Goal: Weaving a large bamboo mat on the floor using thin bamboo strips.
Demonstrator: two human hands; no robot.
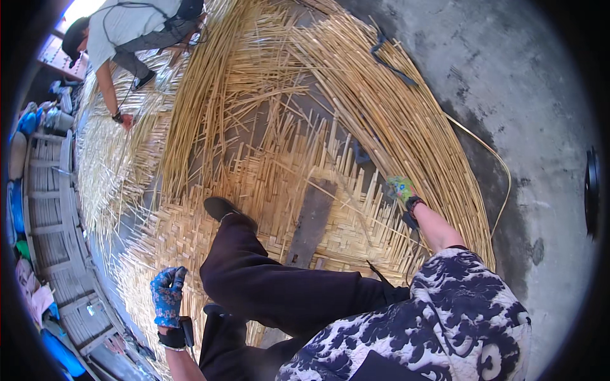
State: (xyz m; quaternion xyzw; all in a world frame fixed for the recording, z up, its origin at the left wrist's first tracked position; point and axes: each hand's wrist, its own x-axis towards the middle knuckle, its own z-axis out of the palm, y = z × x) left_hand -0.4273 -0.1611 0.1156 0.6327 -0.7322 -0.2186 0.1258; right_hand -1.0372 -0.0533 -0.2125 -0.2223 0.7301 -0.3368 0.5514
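1. Grip, my left hand (168, 293): fingers curled, contents I cannot tell; held at eight o'clock.
2. My right hand (401, 189): outstretched, three o'clock, at long tan strips (422, 136); closure unclear.
3. Woven mat (346, 236), centre to seven o'clock: pale, herringbone, ragged-edged.

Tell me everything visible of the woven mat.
The woven mat is made of flat, pale-tan strips that look like split cane, interlaced in a slanting zigzag. It lies spread on the grey floor, its far edge ragged, with strip ends jutting unevenly. A dark plank and the person's shoe rest on it.
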